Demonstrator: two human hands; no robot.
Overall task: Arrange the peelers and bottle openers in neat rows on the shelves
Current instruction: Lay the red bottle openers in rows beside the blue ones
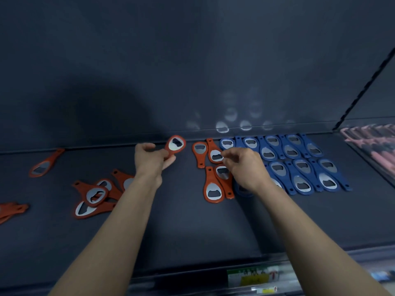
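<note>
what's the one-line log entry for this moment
left hand: holds orange opener | right hand: at placed orange openers | blue openers: in rows | orange pile: unsorted

Roughly twelve orange openers (212, 192), roughly fourteen blue openers (302, 182).

Blue bottle openers (299, 165) lie flat in two neat rows, right; four orange openers (211, 189) just left; one orange opener (175, 144) held raised; orange pile (96, 195) scattered farther left.

Views: one, head-worn, wide-angle. Position: in front of the shelf (181, 227), above its deck. Facing: forward and down, toward the back wall (192, 60). Range: near.
</note>
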